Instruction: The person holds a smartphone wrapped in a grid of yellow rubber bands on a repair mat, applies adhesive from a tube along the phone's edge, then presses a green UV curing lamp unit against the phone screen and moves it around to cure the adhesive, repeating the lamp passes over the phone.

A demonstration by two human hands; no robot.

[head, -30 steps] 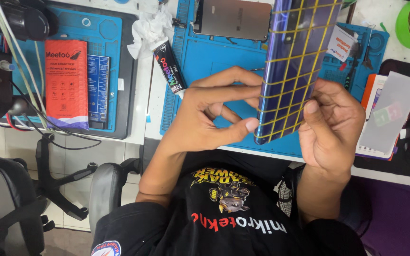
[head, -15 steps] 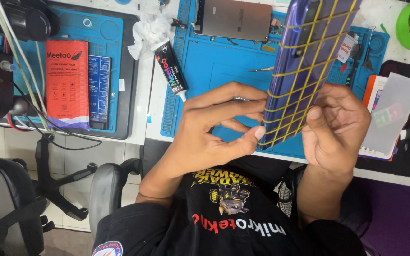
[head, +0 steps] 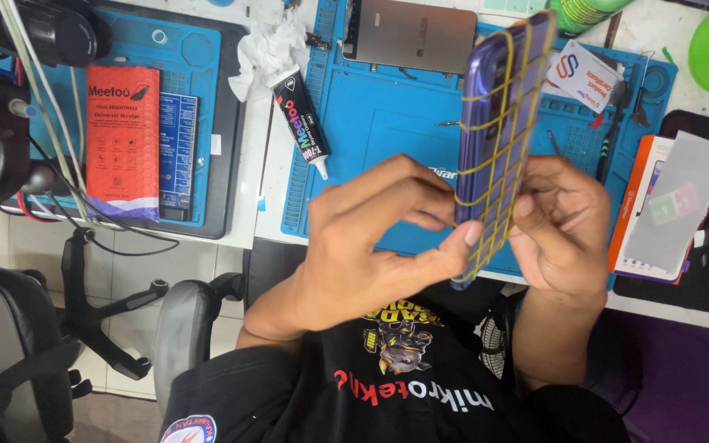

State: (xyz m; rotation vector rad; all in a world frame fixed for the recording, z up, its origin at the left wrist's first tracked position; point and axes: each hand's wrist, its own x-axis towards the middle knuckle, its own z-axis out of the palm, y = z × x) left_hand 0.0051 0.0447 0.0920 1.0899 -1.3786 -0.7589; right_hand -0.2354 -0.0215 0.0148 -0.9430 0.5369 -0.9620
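Observation:
I hold a purple phone (head: 495,131) upright between both hands, above the blue work mat (head: 371,123). Yellow rubber bands cross it in a grid. It is turned almost edge-on to me. My left hand (head: 371,242) grips its lower left edge, with thumb and fingertips on the bands. My right hand (head: 563,230) holds the lower right edge from the other side, fingers pressed against the bands.
On the mat lie a black glue tube (head: 301,123) and a grey screen panel (head: 412,34), with crumpled tissue (head: 264,49) beside them. A red packet (head: 122,139) rests on a second mat at left. An orange-edged box (head: 658,205) is at right. Office chairs (head: 26,344) stand lower left.
The phone has turned from a broad tilted face to nearly edge-on. My left fingers have shifted along its lower edge. My right hand stays on the other side.

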